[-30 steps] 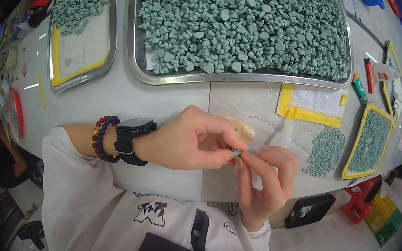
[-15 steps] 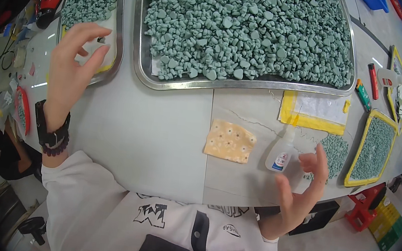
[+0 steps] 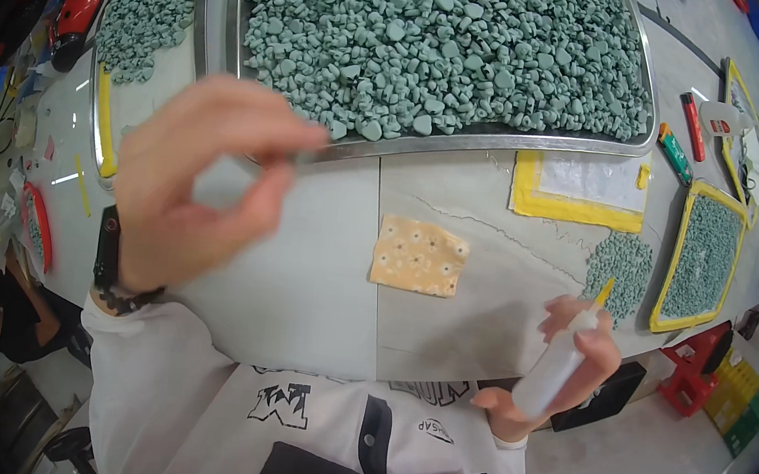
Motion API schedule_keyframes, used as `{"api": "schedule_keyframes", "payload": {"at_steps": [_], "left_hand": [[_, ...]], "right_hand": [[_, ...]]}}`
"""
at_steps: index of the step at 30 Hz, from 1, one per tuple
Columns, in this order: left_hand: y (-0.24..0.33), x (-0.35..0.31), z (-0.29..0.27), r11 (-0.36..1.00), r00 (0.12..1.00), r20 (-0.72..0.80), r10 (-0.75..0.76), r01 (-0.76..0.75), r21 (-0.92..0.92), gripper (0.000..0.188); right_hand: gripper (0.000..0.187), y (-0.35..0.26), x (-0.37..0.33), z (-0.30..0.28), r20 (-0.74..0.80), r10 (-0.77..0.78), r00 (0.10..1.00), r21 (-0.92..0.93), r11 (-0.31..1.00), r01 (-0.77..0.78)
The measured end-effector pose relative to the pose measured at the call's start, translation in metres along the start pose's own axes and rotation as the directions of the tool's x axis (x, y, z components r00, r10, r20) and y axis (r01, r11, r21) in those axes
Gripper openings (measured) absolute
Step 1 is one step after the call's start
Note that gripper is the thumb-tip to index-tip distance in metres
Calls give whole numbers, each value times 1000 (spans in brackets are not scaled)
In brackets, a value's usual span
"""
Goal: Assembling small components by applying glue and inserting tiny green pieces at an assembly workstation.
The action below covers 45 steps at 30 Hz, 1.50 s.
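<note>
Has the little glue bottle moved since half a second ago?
Yes. The glue bottle left the table beside the patterned cloth; the right hand holds it nearer the table's front edge.

The raised left hand (image 3: pixel 203 184) is motion-blurred, and whether its pinched fingertips hold anything cannot be told; it also hides part of the near rim of the large steel tray of grey-green stones (image 3: pixel 503 139), whose far side is cut off by the top edge. The right hand (image 3: pixel 561 365) covers most of the white squeeze bottle with a yellow tip (image 3: pixel 562 356). The second tray of stones (image 3: pixel 147 14), far left, is also cropped.
</note>
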<state>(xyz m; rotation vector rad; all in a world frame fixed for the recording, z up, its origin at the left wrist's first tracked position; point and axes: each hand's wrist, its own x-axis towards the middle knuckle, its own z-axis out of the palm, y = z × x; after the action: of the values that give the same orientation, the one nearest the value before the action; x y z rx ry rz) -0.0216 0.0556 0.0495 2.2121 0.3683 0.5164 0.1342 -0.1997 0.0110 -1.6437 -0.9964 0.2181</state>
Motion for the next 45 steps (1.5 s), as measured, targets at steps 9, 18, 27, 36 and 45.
{"api": "schedule_keyframes", "payload": {"at_steps": [9,18,27,36,45], "left_hand": [[-8,-16,83,318,846,485,-222,533,-784,20],[4,-29,76,953,861,507,34,124,-275,20],[5,-5,40,917,394,881,262,182,-354,20],[-6,-12,85,233,733,598,-324,674,-701,19],[16,-48,80,746,822,558,-114,441,-499,21]], "right_hand": [[67,2,-4,33,-70,-129,989,360,922,146],[64,11,-3,32,-17,-136,991,196,971,137],[62,8,-4,35,-95,-150,984,261,950,170],[63,9,-4,30,-4,-157,988,242,958,153],[63,8,-3,30,-11,-158,987,240,958,156]]}}
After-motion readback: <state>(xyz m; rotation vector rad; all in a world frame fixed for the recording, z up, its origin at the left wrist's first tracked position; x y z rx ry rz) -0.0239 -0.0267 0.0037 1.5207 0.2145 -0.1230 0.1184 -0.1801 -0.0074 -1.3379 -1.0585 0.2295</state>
